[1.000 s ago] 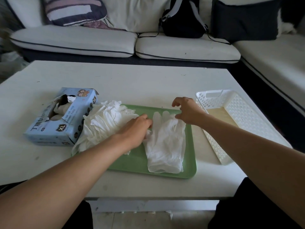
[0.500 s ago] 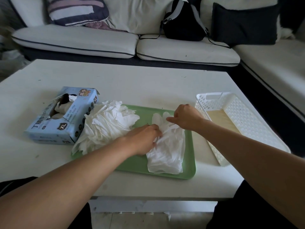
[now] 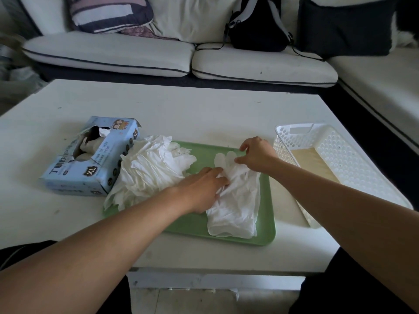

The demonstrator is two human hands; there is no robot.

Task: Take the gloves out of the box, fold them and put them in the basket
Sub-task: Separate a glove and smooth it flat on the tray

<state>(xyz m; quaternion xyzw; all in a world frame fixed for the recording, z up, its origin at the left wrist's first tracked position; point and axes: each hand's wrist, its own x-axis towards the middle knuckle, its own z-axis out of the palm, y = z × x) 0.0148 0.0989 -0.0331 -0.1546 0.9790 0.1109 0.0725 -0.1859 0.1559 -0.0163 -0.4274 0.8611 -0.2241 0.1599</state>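
Two hands: both work on one flat glove [image 3: 235, 200] lying on the green tray [image 3: 267, 223].
Left hand [image 3: 201, 189]: fingers fairly straight, pressing the glove's middle down.
Right hand [image 3: 256, 155]: fingers curled, pinching the glove's finger end at the tray's far side.
Loose gloves [image 3: 149, 171]: a rumpled white heap on the tray's left end, spilling off it.
Box [image 3: 90, 157]: blue, torn open, just left of the tray.
Basket [image 3: 328, 164]: white and perforated, just right of the tray; no gloves visible inside.
Handling: likely thin, limp and very light, prone to creasing and clinging; best pinned mid-palm and pinched at the fingertips or cuff.
Surface: white low table, lightly scuffed.
Room: pale sofa beyond the tray, with cushions and a black backpack [image 3: 256, 23].
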